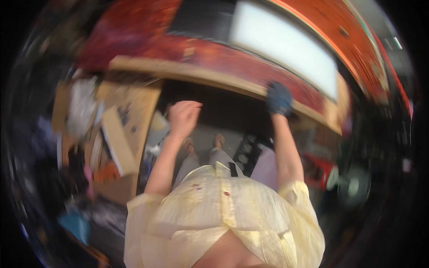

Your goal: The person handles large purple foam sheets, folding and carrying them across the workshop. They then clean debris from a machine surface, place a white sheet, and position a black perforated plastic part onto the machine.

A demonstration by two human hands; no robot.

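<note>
My left hand is bare and hangs in the air in front of the table's wooden front edge. Its fingers look curled into a loose fist, with nothing visible in them. A dark blue glove covers my right hand, which is at the same edge further right, against the red tabletop. Motion smears the gloved fingers, so their shape and any hold are unclear. Just beyond the right hand lies a bright white rectangular panel. Left of that panel is a black flat area.
An orange panel rises behind the table at the right. To my left, a wooden side surface holds cardboard pieces and clear plastic wrap. A round fan-like object and a red item stand at my right.
</note>
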